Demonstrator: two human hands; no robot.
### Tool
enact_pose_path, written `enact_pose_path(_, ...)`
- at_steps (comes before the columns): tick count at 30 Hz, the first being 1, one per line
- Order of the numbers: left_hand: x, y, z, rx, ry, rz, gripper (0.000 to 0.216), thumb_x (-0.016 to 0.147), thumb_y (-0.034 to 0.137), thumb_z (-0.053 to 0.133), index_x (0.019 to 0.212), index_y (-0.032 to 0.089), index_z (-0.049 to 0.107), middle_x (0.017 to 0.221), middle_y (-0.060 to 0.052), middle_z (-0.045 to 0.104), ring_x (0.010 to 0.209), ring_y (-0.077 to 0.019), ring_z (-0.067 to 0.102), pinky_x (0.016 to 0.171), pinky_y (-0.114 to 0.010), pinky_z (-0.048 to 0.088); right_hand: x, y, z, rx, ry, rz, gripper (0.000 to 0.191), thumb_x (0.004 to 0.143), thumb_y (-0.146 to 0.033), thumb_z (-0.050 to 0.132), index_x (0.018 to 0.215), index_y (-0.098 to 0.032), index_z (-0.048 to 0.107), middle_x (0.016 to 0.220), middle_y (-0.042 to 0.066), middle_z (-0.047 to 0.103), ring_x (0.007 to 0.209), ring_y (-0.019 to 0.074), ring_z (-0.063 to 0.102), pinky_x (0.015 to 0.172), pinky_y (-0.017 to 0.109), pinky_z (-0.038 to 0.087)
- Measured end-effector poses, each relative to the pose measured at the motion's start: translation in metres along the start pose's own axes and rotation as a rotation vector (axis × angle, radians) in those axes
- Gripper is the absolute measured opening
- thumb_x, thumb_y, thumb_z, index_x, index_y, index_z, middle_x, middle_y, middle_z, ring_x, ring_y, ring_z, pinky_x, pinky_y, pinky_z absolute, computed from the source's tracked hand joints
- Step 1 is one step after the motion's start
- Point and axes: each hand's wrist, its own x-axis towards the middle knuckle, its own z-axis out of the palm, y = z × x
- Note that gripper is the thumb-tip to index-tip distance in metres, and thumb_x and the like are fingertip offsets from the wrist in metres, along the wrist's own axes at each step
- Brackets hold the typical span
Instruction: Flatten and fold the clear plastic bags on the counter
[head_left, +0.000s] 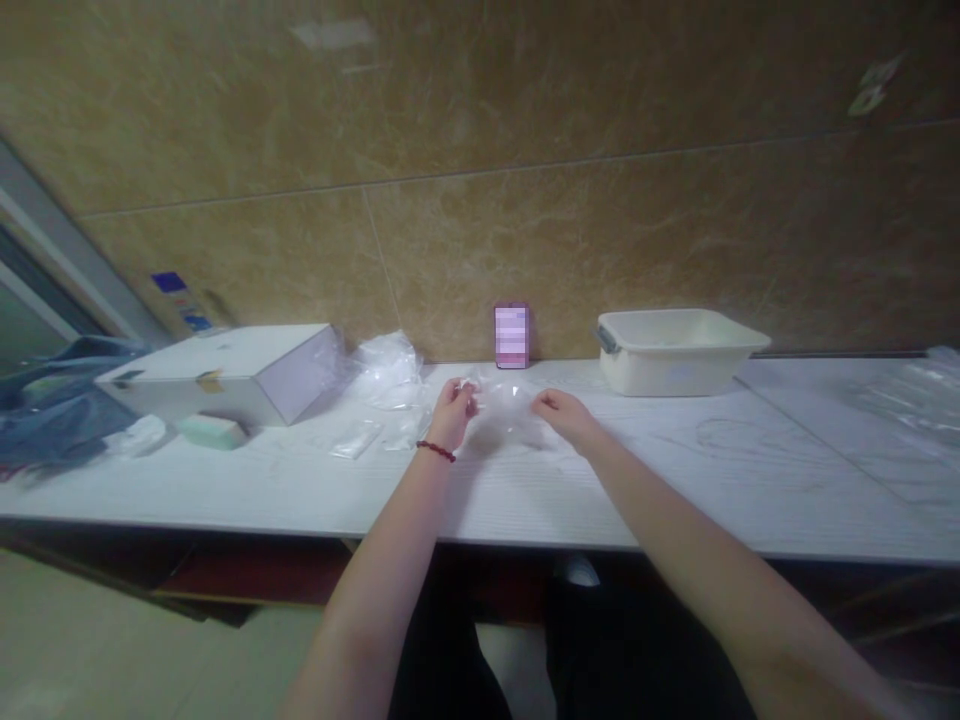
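Both my arms reach forward over a white table [525,490]. My left hand [454,405], with a red bead bracelet on its wrist, is closed on the left edge of a clear plastic bag [504,408]. My right hand [561,411] pinches the bag's right edge. The bag is stretched between the two hands just above the tabletop. It is see-through and hard to make out; whether anything lies inside it I cannot tell.
A white box [225,375] sits at the left with a pale green block [212,431] in front. Crumpled clear plastic [386,370] and small flat bags [356,438] lie left of my hands. A pink card [511,336] leans on the tiled wall. A cream tub [675,350] stands right.
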Motion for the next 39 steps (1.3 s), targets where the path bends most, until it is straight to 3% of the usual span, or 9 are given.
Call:
enact_pose_path(4, -0.007, 0.016, 0.003, 0.101, 0.018, 0.073, 0.012, 0.065, 0.022, 0.050, 0.073, 0.017, 0.042, 0.061, 0.005, 0.050, 0.036, -0.0012, 0.033, 0.035, -0.014, 0.025, -0.007, -0.011, -0.019, 0.100, -0.055, 0.022, 0.013, 0.063, -0.028, 0.048, 0.064, -0.016, 0.051, 0.060, -0.002, 0.054, 0.058, 0.0094, 0.048, 0.056, 0.021, 0.035)
enact_pose_path(10, -0.020, 0.050, 0.000, 0.294, -0.104, -0.019, 0.012, 0.065, 0.021, 0.048, 0.074, 0.017, 0.042, 0.061, 0.004, 0.050, 0.035, -0.0011, 0.028, 0.033, -0.013, 0.021, -0.021, -0.017, -0.044, 0.151, -0.104, 0.021, 0.010, 0.063, -0.026, 0.049, 0.065, -0.016, 0.048, 0.060, -0.001, 0.057, 0.060, 0.0095, 0.051, 0.061, 0.022, 0.037)
enact_pose_path(15, -0.024, 0.082, -0.006, 0.581, -0.261, 0.016, 0.016, 0.066, 0.028, 0.049, 0.075, 0.016, 0.044, 0.064, 0.002, 0.052, 0.039, -0.0026, 0.032, 0.034, -0.014, 0.023, -0.026, -0.012, -0.059, 0.090, -0.091, -0.028, 0.013, 0.063, -0.027, 0.051, 0.069, -0.017, 0.048, 0.059, -0.001, 0.057, 0.056, 0.0094, 0.051, 0.058, 0.022, 0.036)
enact_pose_path(23, -0.033, 0.112, -0.007, 0.949, -0.299, 0.145, 0.022, 0.071, 0.035, 0.043, 0.083, 0.017, 0.050, 0.062, 0.001, 0.055, 0.043, -0.0059, 0.036, 0.038, -0.016, 0.025, -0.033, -0.015, -0.076, 0.102, -0.162, 0.023, 0.016, 0.063, -0.027, 0.050, 0.076, -0.017, 0.047, 0.060, -0.001, 0.056, 0.057, 0.0094, 0.051, 0.055, 0.021, 0.038)
enact_pose_path(25, -0.035, 0.117, -0.006, 1.003, -0.322, 0.190, 0.023, 0.072, 0.036, 0.041, 0.083, 0.017, 0.051, 0.061, 0.001, 0.056, 0.044, -0.0065, 0.037, 0.039, -0.017, 0.026, -0.035, -0.017, -0.079, 0.021, -0.219, 0.096, 0.015, 0.064, -0.025, 0.049, 0.075, -0.017, 0.048, 0.062, 0.000, 0.057, 0.058, 0.0099, 0.052, 0.055, 0.021, 0.038)
enact_pose_path(27, -0.037, 0.123, -0.002, 1.064, -0.350, 0.235, 0.024, 0.072, 0.037, 0.041, 0.080, 0.017, 0.052, 0.061, 0.001, 0.056, 0.046, -0.0072, 0.039, 0.041, -0.017, 0.028, -0.037, -0.022, -0.080, -0.167, -0.180, 0.114, 0.012, 0.062, -0.022, 0.050, 0.073, -0.017, 0.051, 0.064, 0.002, 0.057, 0.059, 0.0109, 0.052, 0.056, 0.022, 0.038)
enact_pose_path(30, -0.042, 0.133, 0.006, 1.164, -0.376, 0.272, 0.025, 0.072, 0.038, 0.041, 0.077, 0.017, 0.053, 0.060, 0.000, 0.056, 0.049, -0.0083, 0.043, 0.043, -0.018, 0.030, -0.046, -0.042, -0.073, -0.414, 0.055, -0.134, 0.009, 0.063, -0.020, 0.049, 0.071, -0.017, 0.052, 0.068, 0.002, 0.056, 0.065, 0.0123, 0.050, 0.061, 0.023, 0.037)
enact_pose_path(32, -0.046, 0.138, 0.013, 1.211, -0.376, 0.261, 0.025, 0.073, 0.039, 0.041, 0.077, 0.018, 0.053, 0.061, 0.000, 0.057, 0.049, -0.0084, 0.045, 0.043, -0.017, 0.031, -0.054, -0.061, -0.060, -0.424, 0.108, -0.335, 0.009, 0.068, -0.025, 0.047, 0.072, -0.018, 0.051, 0.069, 0.002, 0.055, 0.066, 0.0122, 0.049, 0.061, 0.023, 0.036)
enact_pose_path(39, -0.065, 0.145, 0.040, 1.256, -0.376, 0.211, 0.021, 0.073, 0.034, 0.041, 0.076, 0.017, 0.051, 0.063, -0.001, 0.058, 0.049, -0.0093, 0.050, 0.045, -0.019, 0.036, -0.069, -0.107, -0.001, -0.415, 0.201, -0.389, 0.033, 0.067, -0.047, 0.047, 0.081, -0.017, 0.043, 0.078, 0.005, 0.051, 0.068, 0.0145, 0.047, 0.058, 0.025, 0.035)
